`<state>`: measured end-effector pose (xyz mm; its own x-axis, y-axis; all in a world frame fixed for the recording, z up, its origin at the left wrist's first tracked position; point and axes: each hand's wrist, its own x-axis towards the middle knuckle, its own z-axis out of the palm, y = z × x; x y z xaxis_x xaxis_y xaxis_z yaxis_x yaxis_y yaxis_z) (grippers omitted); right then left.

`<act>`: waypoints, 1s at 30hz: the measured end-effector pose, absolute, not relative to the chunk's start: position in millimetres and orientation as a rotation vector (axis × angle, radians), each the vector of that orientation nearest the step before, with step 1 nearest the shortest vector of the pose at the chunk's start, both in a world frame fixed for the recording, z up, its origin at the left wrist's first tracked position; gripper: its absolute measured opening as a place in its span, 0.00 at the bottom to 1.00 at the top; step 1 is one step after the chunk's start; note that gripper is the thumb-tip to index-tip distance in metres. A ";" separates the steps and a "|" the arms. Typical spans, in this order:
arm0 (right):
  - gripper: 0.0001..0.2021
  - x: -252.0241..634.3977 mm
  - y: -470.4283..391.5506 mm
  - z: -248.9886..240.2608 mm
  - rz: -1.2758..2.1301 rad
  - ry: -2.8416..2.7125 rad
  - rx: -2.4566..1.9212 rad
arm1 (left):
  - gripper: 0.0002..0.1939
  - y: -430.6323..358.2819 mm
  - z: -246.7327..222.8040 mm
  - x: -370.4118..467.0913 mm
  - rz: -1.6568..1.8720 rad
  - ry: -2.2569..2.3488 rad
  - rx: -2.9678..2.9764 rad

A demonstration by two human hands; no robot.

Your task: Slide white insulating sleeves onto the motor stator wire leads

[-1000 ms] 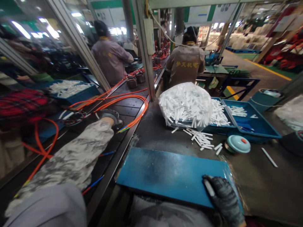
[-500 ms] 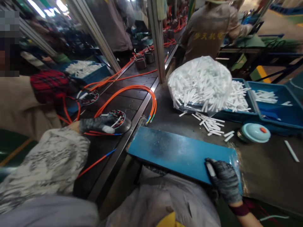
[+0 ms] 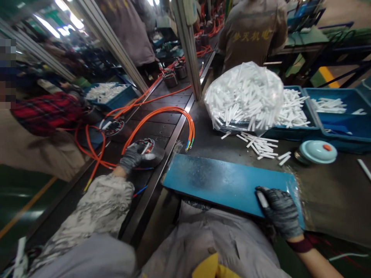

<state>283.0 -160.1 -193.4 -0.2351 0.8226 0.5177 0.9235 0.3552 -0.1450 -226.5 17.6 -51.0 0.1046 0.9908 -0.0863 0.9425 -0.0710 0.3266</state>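
Observation:
My left hand (image 3: 131, 158), in a grey knit glove with a pale thumb tip, is closed on the near-left rim of a wound motor stator (image 3: 149, 146). The stator lies on the dark conveyor at centre left, its far side showing copper and dark windings. Orange cables (image 3: 156, 111) loop from beside it toward the bench, ending in coloured tips. Palm down, my right hand (image 3: 279, 210), in a matching glove, lies on the right end of a blue board (image 3: 223, 181) with nothing visible in it. Its fingertips rest on the board's surface.
Beyond the board, a clear bag of white sticks (image 3: 245, 96) stands by blue bins (image 3: 342, 116). Loose sticks (image 3: 259, 146) and a pale-blue lidded pot (image 3: 318, 151) lie nearer. A metal post (image 3: 188, 50) rises behind. Another stator (image 3: 114, 127) sits near a co-worker's plaid sleeve (image 3: 48, 112).
My left hand has shifted right and now covers more of the stator's near side. The view has turned slightly left. My right hand stays on the blue board.

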 end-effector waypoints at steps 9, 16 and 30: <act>0.14 281.1 -162.5 -192.6 -0.224 -2.083 -1.592 | 0.23 -6.3 -42.9 -120.2 0.212 1.411 2.068; 0.17 271.7 -154.1 -176.6 0.031 -1.963 -1.625 | 0.34 -65.7 -33.8 -35.8 0.143 1.121 2.350; 0.22 214.1 -63.3 -107.1 1.114 -1.613 -1.014 | 0.19 -34.4 -68.9 -59.0 0.529 1.170 2.295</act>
